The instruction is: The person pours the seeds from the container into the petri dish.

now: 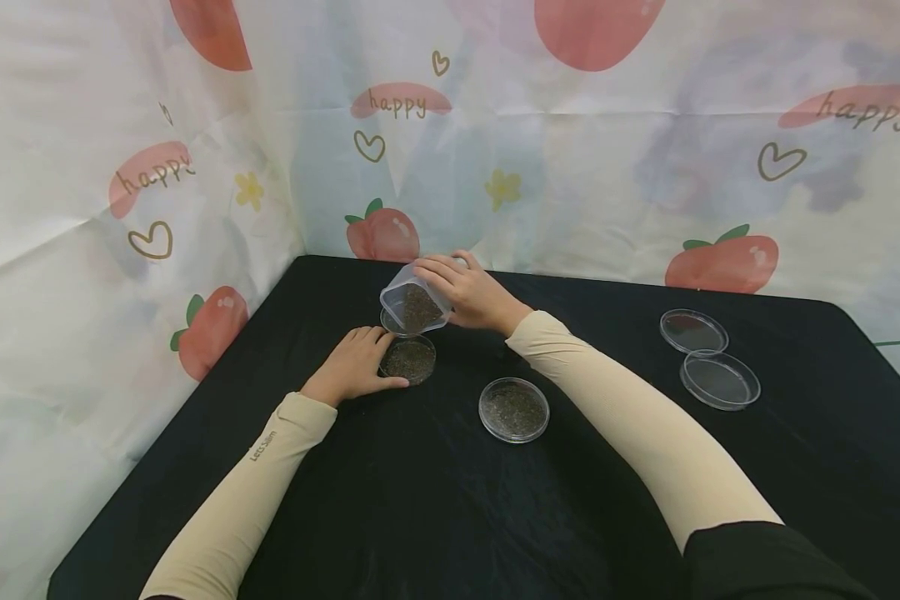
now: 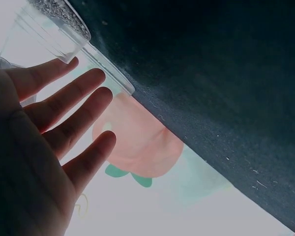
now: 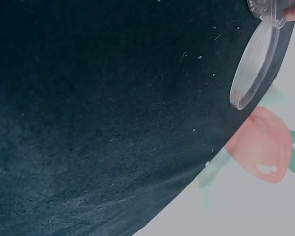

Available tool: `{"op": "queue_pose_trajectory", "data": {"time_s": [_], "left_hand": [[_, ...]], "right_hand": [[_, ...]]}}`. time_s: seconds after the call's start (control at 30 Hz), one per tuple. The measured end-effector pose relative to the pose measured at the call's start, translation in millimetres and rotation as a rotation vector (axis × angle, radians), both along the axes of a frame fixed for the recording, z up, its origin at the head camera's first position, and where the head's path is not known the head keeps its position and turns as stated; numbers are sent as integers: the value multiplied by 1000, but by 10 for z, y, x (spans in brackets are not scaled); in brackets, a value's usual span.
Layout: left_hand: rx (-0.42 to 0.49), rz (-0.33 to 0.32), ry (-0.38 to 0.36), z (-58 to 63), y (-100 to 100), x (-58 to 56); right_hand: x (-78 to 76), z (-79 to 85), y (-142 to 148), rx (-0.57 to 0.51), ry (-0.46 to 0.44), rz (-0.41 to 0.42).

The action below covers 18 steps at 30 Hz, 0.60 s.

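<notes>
With bent fingers of the right hand (image 1: 471, 292), holds a clear cup (image 1: 397, 293) tipped on its side, with brown grains (image 1: 422, 310) inside. Has a small round dish (image 1: 433, 365) of grains just under the cup, right beside the left hand (image 1: 352, 364). Has a clear round piece (image 1: 387, 323) partly hidden behind the cup; cannot tell if dish or lid. Has a second dish (image 1: 513, 439) with grains nearer the front, apart from the first. Far to the right, has two clear round pieces (image 1: 720, 382) with edges meeting. Has all this on a black table (image 1: 420, 500), with a cloth wall (image 1: 585, 192) of red fruit and hearts behind. Reaches in from both sides in long pale sleeves (image 1: 600, 392). Stretches the right arm past the right side of the second dish, and bends that hand over the cup. Lays the left hand low, with straight fingers spread wide and the thumb at the small round dish's near edge. Cannot tell if any left fingertip touches the cup.
</notes>
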<state>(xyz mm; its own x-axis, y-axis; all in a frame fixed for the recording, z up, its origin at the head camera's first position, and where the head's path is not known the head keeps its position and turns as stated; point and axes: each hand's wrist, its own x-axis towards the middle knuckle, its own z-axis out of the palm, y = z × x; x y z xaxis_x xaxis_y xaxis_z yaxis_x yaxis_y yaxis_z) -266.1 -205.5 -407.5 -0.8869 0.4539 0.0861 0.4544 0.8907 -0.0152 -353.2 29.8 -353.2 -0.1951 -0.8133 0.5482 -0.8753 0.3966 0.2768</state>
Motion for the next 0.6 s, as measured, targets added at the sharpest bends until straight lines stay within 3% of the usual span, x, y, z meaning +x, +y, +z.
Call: {"op": "queue_pose_trajectory", "data": {"time_s": [0.17, 0.33, 0.47, 0.6], "left_hand": [[-6, 2, 6, -3, -3, 4], [-5, 0, 11, 11, 4, 24], [6, 4, 3, 18, 10, 29], [12, 8, -9, 18, 11, 24]], "right_hand": [[2, -12, 19, -10, -15, -4], [0, -33, 24, -10, -107, -43], [3, -42, 54, -17, -252, -99], [-12, -46, 128, -53, -456, -161]]}}
